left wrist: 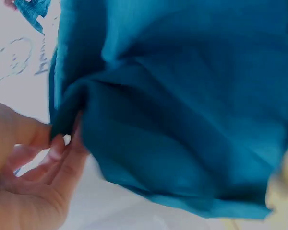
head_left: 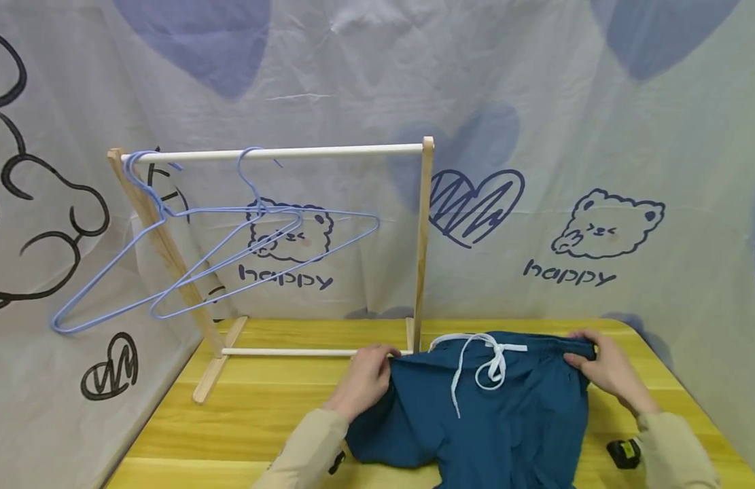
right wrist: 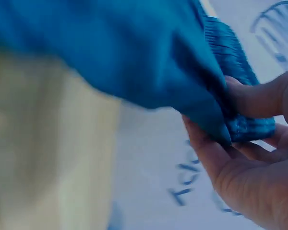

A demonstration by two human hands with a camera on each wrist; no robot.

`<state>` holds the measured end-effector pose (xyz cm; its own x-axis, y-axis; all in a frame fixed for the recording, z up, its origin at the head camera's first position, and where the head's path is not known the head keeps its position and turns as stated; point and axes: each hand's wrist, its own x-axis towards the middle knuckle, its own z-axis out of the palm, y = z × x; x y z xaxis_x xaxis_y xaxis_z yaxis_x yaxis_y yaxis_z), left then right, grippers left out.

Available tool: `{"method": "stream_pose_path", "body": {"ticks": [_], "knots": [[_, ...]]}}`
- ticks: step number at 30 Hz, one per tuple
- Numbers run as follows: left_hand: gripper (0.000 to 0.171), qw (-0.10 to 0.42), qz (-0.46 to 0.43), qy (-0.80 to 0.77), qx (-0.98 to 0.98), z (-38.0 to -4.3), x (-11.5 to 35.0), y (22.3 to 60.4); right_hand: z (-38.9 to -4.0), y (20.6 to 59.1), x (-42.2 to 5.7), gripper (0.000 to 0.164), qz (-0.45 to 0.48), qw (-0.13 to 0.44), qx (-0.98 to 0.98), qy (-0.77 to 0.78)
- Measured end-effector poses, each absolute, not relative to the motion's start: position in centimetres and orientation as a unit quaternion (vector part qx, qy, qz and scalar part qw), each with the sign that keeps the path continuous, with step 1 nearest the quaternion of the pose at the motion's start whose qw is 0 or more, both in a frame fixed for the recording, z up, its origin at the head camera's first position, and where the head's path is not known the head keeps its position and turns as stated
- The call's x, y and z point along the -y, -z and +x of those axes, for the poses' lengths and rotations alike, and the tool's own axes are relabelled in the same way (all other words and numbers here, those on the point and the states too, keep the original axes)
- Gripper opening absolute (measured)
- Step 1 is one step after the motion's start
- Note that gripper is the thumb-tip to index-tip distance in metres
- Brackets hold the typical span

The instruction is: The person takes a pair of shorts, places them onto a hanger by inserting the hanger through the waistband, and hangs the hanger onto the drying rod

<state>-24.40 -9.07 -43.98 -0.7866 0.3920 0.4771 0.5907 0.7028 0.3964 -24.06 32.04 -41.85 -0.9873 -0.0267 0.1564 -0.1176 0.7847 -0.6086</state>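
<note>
Dark teal shorts [head_left: 499, 407] with a white drawstring [head_left: 495, 363] tied at the front hang between both hands, waistband uppermost. My left hand [head_left: 367, 380] pinches one end of the waistband. At the opposite end, my right hand [head_left: 603, 367] grips the elastic edge between thumb and fingers. The left wrist view shows thumb and fingertips closed on a fold of the shorts [left wrist: 182, 120], with one leg opening below. Ribbed, gathered elastic of the shorts [right wrist: 230, 52] shows between the right thumb and fingers in the right wrist view.
A wooden rack [head_left: 423, 238] with a white top rail stands at the table's left. Blue wire hangers [head_left: 264, 210] hang from it. A black-and-yellow object [head_left: 624, 453] lies by the right sleeve. Behind the wooden table [head_left: 273, 401] hangs a printed white cloth [head_left: 365, 81].
</note>
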Motion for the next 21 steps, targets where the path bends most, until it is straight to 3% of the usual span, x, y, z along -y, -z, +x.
{"method": "stream_pose_path", "body": {"ticks": [5, 8, 12, 16, 21], "knots": [[0.027, 0.247, -0.244, 0.329, 0.878, -23.1, 11.1, 41.9, -23.2, 38.6, -30.5, 0.019, 0.063, 0.223, 0.907, -0.351], [0.029, 0.291, -0.244, 0.343, 0.86, -22.1, 12.4, 41.1, -22.8, 36.9, -28.9, 0.02, 0.098, 0.318, 0.863, -0.381], [0.029, 0.348, -0.241, 0.333, 0.842, -21.2, 14.1, 40.6, -22.3, 35.7, -26.2, 0.025, 0.162, 0.383, 0.807, -0.418], [0.025, 0.328, -0.208, 0.291, 0.874, -20.6, 16.0, 41.0, -22.0, 36.8, -24.6, 0.031, 0.22, 0.357, 0.811, -0.408], [0.011, 0.149, -0.137, 0.182, 0.962, -19.9, 17.7, 42.2, -22.2, 40.8, -24.3, 0.036, 0.289, 0.22, 0.859, -0.361]]}}
